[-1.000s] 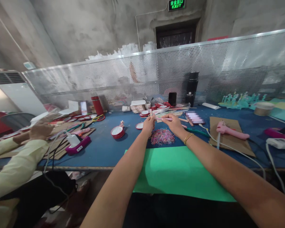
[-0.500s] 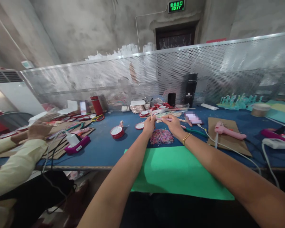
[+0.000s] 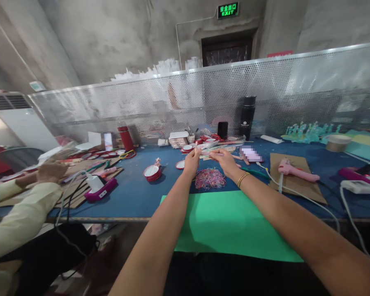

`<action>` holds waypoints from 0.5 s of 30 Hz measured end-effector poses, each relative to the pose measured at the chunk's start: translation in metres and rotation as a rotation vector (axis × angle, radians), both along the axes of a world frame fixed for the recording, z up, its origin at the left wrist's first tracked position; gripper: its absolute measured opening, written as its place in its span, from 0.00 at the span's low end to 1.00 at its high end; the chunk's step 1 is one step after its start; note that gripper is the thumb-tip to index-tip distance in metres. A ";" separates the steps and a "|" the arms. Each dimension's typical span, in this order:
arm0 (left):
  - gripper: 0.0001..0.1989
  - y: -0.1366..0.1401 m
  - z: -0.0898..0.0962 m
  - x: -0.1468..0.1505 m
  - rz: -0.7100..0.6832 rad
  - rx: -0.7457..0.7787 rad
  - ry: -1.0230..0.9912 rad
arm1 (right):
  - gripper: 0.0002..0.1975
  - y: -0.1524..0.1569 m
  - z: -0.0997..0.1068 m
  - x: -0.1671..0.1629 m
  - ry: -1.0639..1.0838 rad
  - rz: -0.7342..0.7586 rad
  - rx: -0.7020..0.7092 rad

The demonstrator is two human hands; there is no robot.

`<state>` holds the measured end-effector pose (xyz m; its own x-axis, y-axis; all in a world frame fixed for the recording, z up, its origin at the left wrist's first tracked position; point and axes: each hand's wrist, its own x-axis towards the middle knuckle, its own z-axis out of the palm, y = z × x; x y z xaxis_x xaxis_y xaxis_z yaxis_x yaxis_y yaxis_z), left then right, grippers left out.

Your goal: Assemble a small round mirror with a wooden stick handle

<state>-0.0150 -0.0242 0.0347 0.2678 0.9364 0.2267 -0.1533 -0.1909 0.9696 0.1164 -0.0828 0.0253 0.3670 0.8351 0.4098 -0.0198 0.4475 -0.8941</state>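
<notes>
overall, little has moved: the table and what lies on it are laid out as they were half a second ago, the slight slip in framing looking like the head's. the green sheet is in its place below and nearer than the grip, under both forearms, and the glue gun lies untouched on its cardboard, well right of the grip. the stack of red-rimmed discs sits left of the grip, likewise unmoved.

the real change is small and at the fingers: a lilac piece that showed by the right fingertips in the earlier views can't be made out now. that may be only a turn of the fingers, so i'd judge the fine two-handed work to be going on rather than finished.

as for pose, both forearms reach forward and converge, the left hand and right hand level with each other, a narrow gap between them. the right wrist, wearing a bracelet, bends inward. the tangle of coloured strands lies just below the grip, apparently touched by neither.

the left fingers are drawn to a pinch, seemingly round a pale piece that pokes up above them; its kind is too small to tell. the right fingers are curled close towards it, but whether they hold anything i can't tell.
</notes>
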 end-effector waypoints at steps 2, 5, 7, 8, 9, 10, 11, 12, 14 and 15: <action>0.20 0.001 0.000 -0.002 -0.031 0.022 0.003 | 0.14 0.001 0.001 0.001 0.009 0.005 -0.011; 0.23 0.000 0.002 -0.002 -0.060 -0.028 -0.023 | 0.12 0.002 0.006 0.006 0.008 0.013 -0.021; 0.25 0.000 0.003 -0.002 -0.073 -0.101 -0.056 | 0.11 0.002 0.009 0.017 -0.016 -0.029 -0.027; 0.26 0.000 0.004 -0.002 -0.080 -0.135 -0.070 | 0.11 0.002 0.011 0.025 -0.044 -0.078 -0.033; 0.26 0.001 0.004 -0.002 -0.085 -0.161 -0.083 | 0.11 0.002 0.012 0.034 -0.098 -0.142 -0.048; 0.25 0.001 0.004 -0.003 -0.086 -0.176 -0.096 | 0.11 0.001 0.013 0.045 -0.189 -0.209 -0.074; 0.24 0.002 0.004 -0.003 -0.085 -0.184 -0.107 | 0.11 0.000 0.014 0.055 -0.314 -0.296 -0.112; 0.22 0.002 0.003 -0.003 -0.082 -0.184 -0.116 | 0.11 -0.002 0.014 0.065 -0.467 -0.383 -0.161; 0.18 0.003 0.002 -0.003 -0.072 -0.172 -0.123 | 0.11 -0.007 0.015 0.080 -0.722 -0.505 -0.299; 0.16 0.003 0.002 -0.003 -0.069 -0.165 -0.120 | 0.11 -0.010 0.015 0.086 -0.804 -0.534 -0.364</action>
